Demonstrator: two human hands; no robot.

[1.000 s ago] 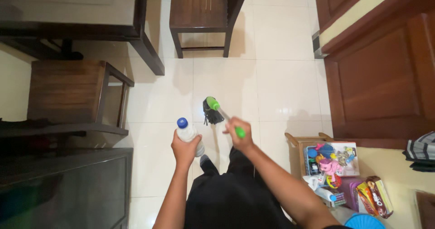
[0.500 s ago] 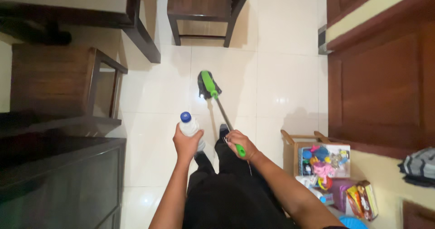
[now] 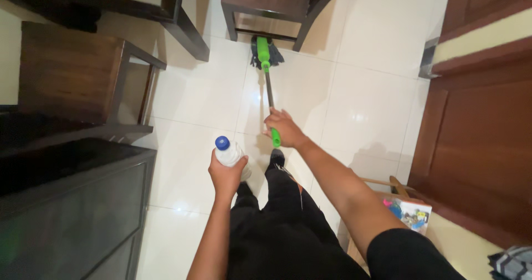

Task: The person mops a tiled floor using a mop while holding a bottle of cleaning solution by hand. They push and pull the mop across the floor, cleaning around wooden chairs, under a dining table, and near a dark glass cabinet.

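Note:
My left hand [image 3: 226, 175] grips a white plastic bottle with a blue cap [image 3: 228, 151], held upright in front of my black trousers. My right hand [image 3: 282, 127] is stretched forward and closed around the green grip of a mop handle [image 3: 270, 94]. The metal shaft runs away from me to the green-and-dark mop head [image 3: 265, 53], which rests on the white tiled floor [image 3: 366, 91] right at the front legs of a wooden chair [image 3: 277, 6].
A wooden stool [image 3: 72, 69] and a dark table leg [image 3: 185, 33] stand to the left, a dark glass-fronted cabinet [image 3: 72, 213] at lower left. Wooden doors [image 3: 487, 141] line the right side. A box of colourful toys [image 3: 407, 213] sits at lower right.
My right arm has extended and pushed the mop head forward across the tiles up to the chair. The left hand has stayed put with the bottle. The view has shifted forward.

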